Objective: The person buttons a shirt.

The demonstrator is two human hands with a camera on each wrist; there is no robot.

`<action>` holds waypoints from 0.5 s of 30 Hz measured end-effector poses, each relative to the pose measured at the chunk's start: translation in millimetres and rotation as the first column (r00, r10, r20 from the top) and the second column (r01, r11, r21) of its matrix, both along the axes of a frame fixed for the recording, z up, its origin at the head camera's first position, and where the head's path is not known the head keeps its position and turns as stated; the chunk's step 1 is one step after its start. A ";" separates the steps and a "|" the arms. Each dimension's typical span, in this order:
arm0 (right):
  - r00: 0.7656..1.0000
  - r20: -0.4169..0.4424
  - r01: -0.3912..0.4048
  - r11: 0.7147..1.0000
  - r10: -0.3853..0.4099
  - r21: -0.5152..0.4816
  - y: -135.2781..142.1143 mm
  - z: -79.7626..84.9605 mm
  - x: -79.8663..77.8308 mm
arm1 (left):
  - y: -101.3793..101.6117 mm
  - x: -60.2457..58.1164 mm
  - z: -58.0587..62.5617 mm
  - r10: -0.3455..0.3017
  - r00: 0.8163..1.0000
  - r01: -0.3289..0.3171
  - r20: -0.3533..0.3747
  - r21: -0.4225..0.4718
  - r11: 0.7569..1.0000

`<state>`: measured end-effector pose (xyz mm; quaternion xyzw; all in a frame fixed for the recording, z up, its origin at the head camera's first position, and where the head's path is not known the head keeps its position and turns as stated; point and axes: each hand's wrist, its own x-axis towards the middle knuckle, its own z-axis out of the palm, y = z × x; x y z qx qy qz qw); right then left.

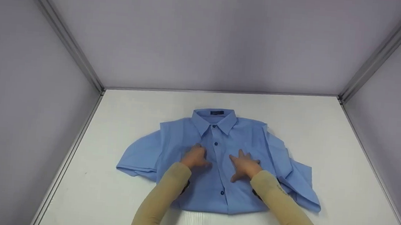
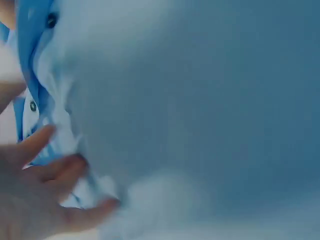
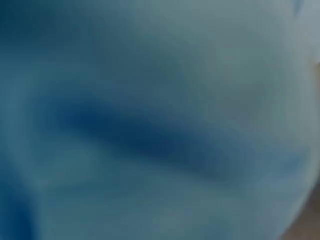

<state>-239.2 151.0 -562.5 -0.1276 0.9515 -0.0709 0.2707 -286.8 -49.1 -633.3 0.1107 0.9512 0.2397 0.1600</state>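
Observation:
A blue button-up shirt [image 1: 215,197] lies front side up, its collar [image 1: 227,124] toward the back wall and a dark label inside the neck. Short sleeves stick out on both sides, and the right one looks rumpled. On the shirt's chest, left of the button line, rests my left hand [image 1: 195,156] with its fingers spread. My right hand [image 1: 245,165] touches the chest right of the buttons, fingers spread too. In the left wrist view the left hand [image 2: 45,195] is against the cloth. Blurred blue fabric [image 3: 150,140] fills most of the right wrist view.
The shirt lies on a white table [image 1: 112,119]. Grey panels enclose it at the back [image 1: 225,38], left [image 1: 24,93] and right [image 1: 396,118], with metal frame strips along the corners.

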 end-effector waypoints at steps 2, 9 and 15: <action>0.999 0.031 0.011 1.000 -0.011 0.000 0.7 -0.6 3.1 | 2.4 23.2 31.5 -0.064 0.994 0.077 0.084 -0.159 0.984; 0.999 0.002 0.051 0.998 -0.051 -0.042 0.8 -8.6 -3.0 | 2.6 40.2 59.7 -0.141 0.974 0.180 0.175 -0.236 0.955; 0.998 0.002 0.069 0.993 -0.069 -0.097 -0.5 -11.9 -19.7 | 0.1 25.0 52.5 -0.096 0.980 0.134 0.174 -0.220 0.966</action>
